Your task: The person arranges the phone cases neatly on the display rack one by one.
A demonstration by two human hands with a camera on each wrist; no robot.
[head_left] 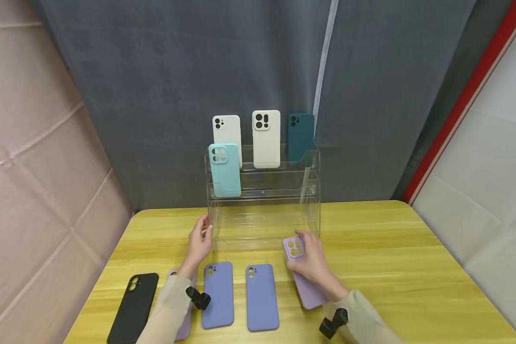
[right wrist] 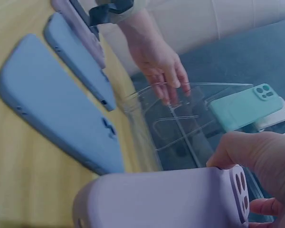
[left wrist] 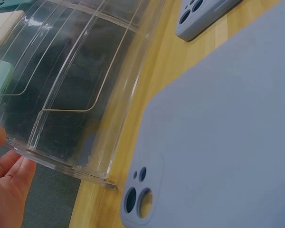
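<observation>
My left hand is at the left side of a clear tiered display stand, its fingertips right at the side wall; the left wrist view shows part of this hand along the stand's edge. With thumb and fingers, my right hand holds a light purple phone case by its edges near the camera cutout. That case is tilted in front of the stand's right corner. On the stand lean a turquoise case, two white cases and a dark teal case.
On the yellow wood-grain table lie two blue-violet cases, a black case and another purple case, partly covered by the left forearm. A grey curtain hangs behind the stand.
</observation>
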